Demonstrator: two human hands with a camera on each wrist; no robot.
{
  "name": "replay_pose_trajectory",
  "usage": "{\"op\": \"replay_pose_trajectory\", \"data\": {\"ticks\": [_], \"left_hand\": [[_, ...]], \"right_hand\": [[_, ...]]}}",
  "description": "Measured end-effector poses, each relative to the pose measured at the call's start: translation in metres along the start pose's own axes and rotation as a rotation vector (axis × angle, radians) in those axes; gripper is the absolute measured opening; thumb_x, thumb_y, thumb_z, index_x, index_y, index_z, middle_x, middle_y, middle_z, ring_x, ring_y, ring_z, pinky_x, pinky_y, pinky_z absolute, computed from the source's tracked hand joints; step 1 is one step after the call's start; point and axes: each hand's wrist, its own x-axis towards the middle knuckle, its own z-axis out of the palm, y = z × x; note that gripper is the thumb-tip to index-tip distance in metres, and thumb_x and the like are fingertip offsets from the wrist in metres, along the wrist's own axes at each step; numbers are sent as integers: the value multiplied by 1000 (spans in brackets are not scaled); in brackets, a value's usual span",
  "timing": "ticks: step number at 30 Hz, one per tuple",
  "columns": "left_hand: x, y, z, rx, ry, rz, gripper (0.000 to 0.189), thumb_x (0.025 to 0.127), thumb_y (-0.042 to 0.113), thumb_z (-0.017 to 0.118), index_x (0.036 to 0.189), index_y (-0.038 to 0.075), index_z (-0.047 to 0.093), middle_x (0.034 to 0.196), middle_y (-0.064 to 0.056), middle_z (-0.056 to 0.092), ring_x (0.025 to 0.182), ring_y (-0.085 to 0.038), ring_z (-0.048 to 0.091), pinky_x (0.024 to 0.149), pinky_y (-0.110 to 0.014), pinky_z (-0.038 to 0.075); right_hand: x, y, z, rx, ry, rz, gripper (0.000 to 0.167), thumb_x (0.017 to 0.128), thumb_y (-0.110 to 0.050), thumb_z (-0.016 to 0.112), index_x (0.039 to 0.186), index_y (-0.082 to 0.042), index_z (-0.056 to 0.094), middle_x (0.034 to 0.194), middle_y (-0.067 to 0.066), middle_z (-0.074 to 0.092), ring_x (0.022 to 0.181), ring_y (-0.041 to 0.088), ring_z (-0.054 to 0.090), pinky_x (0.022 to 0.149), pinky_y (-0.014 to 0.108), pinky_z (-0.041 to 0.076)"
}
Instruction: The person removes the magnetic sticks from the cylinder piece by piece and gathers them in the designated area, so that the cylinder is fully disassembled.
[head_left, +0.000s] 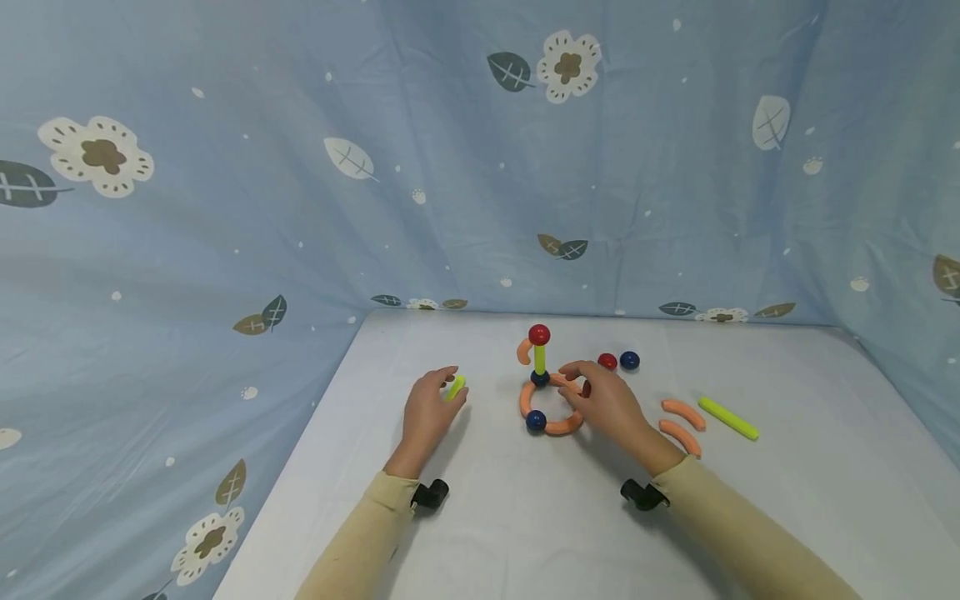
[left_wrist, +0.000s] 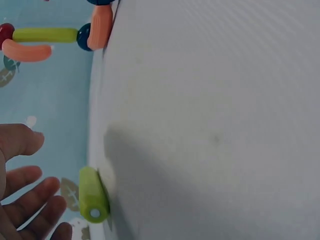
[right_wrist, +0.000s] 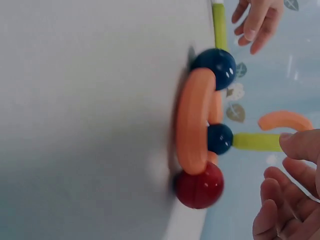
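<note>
In the head view, a ring of curved orange rods (head_left: 564,427) joined by balls lies on the table. A blue ball (head_left: 536,421) sits at its front. From another blue ball (head_left: 540,378) rises a yellow-green rod (head_left: 540,360), topped by a red ball (head_left: 539,335) with a curved orange rod (head_left: 523,351) hanging from it. My right hand (head_left: 611,404) is over the ring's right side, hiding part of it; the right wrist view shows a red ball (right_wrist: 200,186) there and nothing between thumb and fingers. My left hand (head_left: 432,414) is beside a loose yellow-green rod (left_wrist: 94,195), fingers apart from it.
Right of the ring lie two curved orange rods (head_left: 681,437) and a straight yellow-green rod (head_left: 728,418). Behind my right hand are a loose red ball (head_left: 607,361) and a blue ball (head_left: 630,360). A patterned blue cloth (head_left: 465,167) hangs behind the white table (head_left: 510,533).
</note>
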Motion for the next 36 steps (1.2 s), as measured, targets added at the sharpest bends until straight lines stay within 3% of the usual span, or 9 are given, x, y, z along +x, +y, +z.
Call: {"op": "replay_pose_trajectory", "data": {"ticks": [10,18,27,36], "left_hand": [[9,24,6,-108,1,51,41,93,24,76,131,8,68,116,-9,71,110,-30,64,95,-47,51],[18,48,8,-164,0,100,42,94,25,75,132,9,67,120,-7,70,114,-27,64,97,-46,51],[28,67,14,-157,-37,109,43,95,27,74,135,12,66,125,-5,69,118,-24,62,101,-43,50],[33,74,19,-172,-46,136,42,96,27,73,134,12,66,127,-4,68,117,-22,63,99,-43,51]], "right_hand": [[20,-1,-14,8,39,-36,48,94,-24,76,137,-13,59,123,12,67,99,25,64,73,37,57],[34,-7,-21,35,31,-138,60,93,-21,77,145,-11,51,132,11,61,108,26,64,89,45,58],[46,-16,-18,31,32,-252,63,94,-14,75,151,-15,47,142,11,55,111,28,64,90,44,58],[52,-24,-15,19,74,-312,51,93,-6,75,140,-15,59,134,8,60,110,28,64,87,43,59]]}}
